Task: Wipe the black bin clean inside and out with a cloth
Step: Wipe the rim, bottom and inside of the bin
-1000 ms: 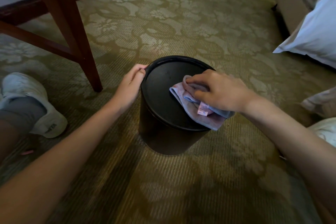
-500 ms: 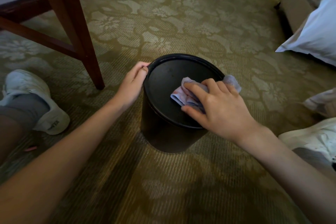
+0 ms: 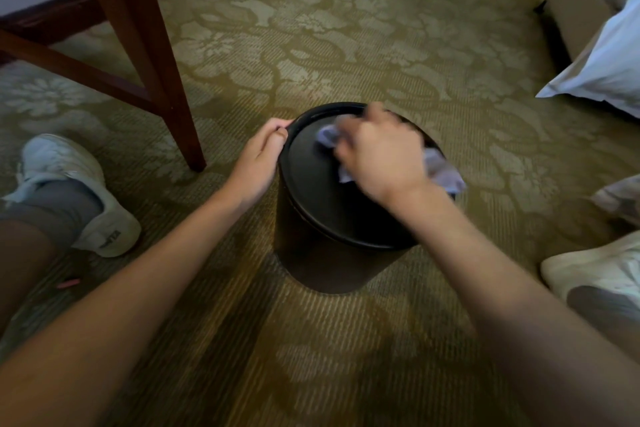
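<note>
The right hand (image 3: 381,163) pressed the cloth (image 3: 440,172) on the upturned black bin (image 3: 329,218) base at frame centre, fingers closed on it; the left hand (image 3: 258,163) gripped the rim. Next, probably the side walls.

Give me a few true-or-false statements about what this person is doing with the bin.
1. The black bin stands upside down on the carpet. True.
2. The left hand holds the cloth. False: the right hand presses the cloth on the bin's flat top; the left grips the edge.
3. The cloth is bright red. False: pale purple.
4. A wooden furniture leg stands left of the bin. True.
</note>
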The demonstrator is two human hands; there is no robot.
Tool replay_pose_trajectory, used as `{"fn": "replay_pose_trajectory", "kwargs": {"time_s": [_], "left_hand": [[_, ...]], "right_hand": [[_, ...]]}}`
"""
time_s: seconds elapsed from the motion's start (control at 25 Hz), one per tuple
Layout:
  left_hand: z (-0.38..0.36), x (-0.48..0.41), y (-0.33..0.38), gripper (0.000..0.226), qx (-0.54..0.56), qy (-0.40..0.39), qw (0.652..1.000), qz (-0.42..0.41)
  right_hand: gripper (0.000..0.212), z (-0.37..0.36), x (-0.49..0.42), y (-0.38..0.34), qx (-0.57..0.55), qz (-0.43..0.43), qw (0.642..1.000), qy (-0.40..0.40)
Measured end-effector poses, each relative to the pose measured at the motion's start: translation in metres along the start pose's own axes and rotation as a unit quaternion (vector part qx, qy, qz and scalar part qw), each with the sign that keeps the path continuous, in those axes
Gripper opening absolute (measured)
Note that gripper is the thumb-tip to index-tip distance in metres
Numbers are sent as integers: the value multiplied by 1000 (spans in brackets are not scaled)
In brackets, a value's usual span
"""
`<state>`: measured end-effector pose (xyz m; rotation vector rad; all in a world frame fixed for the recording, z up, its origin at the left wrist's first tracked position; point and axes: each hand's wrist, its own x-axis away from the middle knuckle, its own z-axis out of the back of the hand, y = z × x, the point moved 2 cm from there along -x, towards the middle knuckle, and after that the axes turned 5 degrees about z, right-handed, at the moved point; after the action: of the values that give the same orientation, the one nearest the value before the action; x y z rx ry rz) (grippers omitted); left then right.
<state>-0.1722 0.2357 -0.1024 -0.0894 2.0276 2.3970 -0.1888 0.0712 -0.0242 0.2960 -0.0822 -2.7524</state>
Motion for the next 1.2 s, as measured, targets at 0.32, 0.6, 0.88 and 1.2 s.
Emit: {"fn": "replay_pose_trajectory", "kwargs": {"time_s": [0.32,0.6,0.88,1.2], "left_hand": [[1,-4,2,27,-42,-33,999,0],[9,-4,4,23,-72,-52,996,-17],[7,-2,5,23,-68,-50,996,-10],[8,1,10,28,-95,-66,993,-20]], "right_hand": [[34,3,3,79,28,-93,995,-5],[25,-9,-35,2,-65,-16,998,22],[28,1,-25,-2,-51,119,992,11],[37,13,-19,70,105,-47,991,-65]]}}
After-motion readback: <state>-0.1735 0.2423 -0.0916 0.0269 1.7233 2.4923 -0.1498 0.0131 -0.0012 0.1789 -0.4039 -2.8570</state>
